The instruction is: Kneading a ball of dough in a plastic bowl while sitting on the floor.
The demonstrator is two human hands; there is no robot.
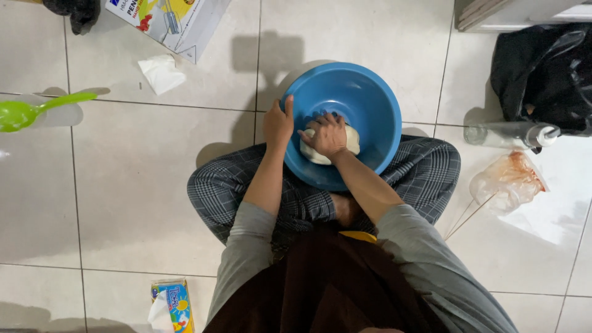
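I sit cross-legged on a tiled floor with a round blue plastic bowl [370, 102] resting against my legs. A pale lump of dough [353, 140] lies in the bowl's bottom. My right hand [325, 134] presses down on top of the dough, fingers curled over it. My left hand [278, 121] grips the bowl's left rim, thumb on the edge. Most of the dough is hidden under the right hand.
A green plastic spoon [31, 110] lies at far left. Crumpled tissue [161, 73] and a cardboard box [169, 21] are at upper left. A clear bottle [509, 134], a stained plastic bag [509, 180] and a black bag [546, 71] sit right. A tissue pack [174, 305] lies near my left.
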